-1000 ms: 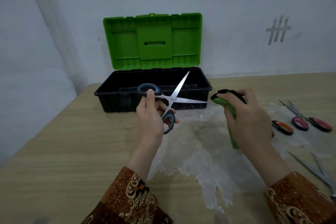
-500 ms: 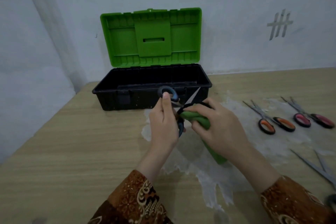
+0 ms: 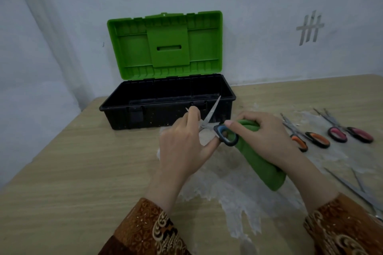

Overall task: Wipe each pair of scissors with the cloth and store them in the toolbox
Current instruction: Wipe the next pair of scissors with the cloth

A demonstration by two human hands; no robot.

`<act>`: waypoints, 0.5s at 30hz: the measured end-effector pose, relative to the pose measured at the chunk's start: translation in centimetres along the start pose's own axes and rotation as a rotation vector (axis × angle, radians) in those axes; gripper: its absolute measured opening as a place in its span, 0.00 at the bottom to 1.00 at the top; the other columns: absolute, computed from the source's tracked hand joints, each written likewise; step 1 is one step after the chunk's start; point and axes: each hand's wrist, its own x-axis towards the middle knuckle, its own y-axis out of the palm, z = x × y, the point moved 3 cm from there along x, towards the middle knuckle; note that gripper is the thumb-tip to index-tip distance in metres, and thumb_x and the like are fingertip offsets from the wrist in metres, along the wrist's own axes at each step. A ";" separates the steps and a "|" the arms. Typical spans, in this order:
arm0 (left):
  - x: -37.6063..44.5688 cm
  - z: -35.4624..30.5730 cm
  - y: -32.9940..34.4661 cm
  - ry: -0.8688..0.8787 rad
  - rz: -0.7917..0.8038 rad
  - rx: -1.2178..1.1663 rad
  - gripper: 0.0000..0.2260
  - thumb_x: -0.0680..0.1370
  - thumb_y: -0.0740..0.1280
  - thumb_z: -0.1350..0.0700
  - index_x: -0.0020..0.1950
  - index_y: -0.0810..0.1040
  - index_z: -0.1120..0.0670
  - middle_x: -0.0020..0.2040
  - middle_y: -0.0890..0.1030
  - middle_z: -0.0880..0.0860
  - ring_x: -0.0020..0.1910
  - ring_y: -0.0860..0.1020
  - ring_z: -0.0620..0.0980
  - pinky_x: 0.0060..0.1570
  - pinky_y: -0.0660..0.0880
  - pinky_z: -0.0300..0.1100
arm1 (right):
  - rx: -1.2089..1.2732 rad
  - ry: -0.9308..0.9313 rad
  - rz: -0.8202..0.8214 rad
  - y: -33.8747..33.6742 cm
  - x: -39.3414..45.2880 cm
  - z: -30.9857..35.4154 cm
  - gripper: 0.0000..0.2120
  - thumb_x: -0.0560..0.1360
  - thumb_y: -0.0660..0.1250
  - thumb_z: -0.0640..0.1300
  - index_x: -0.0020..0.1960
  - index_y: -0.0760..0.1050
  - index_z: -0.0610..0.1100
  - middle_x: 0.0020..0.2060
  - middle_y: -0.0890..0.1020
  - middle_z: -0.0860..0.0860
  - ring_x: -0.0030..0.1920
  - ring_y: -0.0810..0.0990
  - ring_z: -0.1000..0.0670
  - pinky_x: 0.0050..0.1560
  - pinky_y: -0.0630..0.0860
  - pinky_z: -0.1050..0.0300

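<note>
Left hand (image 3: 182, 147) grips the open blue-handled steel scissors (image 3: 215, 122) by the blades; right hand (image 3: 267, 136) clutches the rolled green cloth (image 3: 259, 161), apparently against the handle. Exposed blades could cut fingers.

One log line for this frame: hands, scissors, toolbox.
left hand: holds blue-handled scissors | right hand: grips green cloth | toolbox: open

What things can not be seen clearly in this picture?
- Toolbox floor, head view: hidden by its front wall.
- Blue-handled scissors, second handle loop: behind the left hand.
- Scissors at right edge: handles cut off.
- Green cloth: top covered by right hand.
</note>
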 end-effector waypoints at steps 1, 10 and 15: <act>0.0 0.0 0.0 -0.002 -0.015 0.005 0.24 0.73 0.61 0.34 0.44 0.70 0.55 0.31 0.70 0.45 0.27 0.63 0.43 0.22 0.58 0.36 | -0.012 0.002 0.021 -0.1 0.0 -0.1 0.12 0.71 0.68 0.60 0.35 0.79 0.54 0.30 0.80 0.57 0.33 0.78 0.59 0.35 0.74 0.59; 0.1 0.1 0.1 0.007 -0.056 0.066 0.25 0.72 0.59 0.32 0.42 0.71 0.55 0.32 0.72 0.47 0.28 0.68 0.45 0.25 0.60 0.38 | -0.388 -0.179 0.110 -0.2 -0.2 -0.4 0.19 0.71 0.57 0.67 0.41 0.77 0.53 0.35 0.78 0.55 0.35 0.75 0.55 0.36 0.75 0.51; 0.0 0.7 1.1 -0.125 0.053 -0.082 0.19 0.73 0.66 0.37 0.44 0.67 0.51 0.35 0.72 0.45 0.30 0.69 0.43 0.25 0.62 0.35 | -0.653 -0.334 -0.074 0.6 -0.4 -0.5 0.19 0.77 0.52 0.61 0.45 0.76 0.51 0.39 0.76 0.52 0.29 0.74 0.50 0.27 0.73 0.52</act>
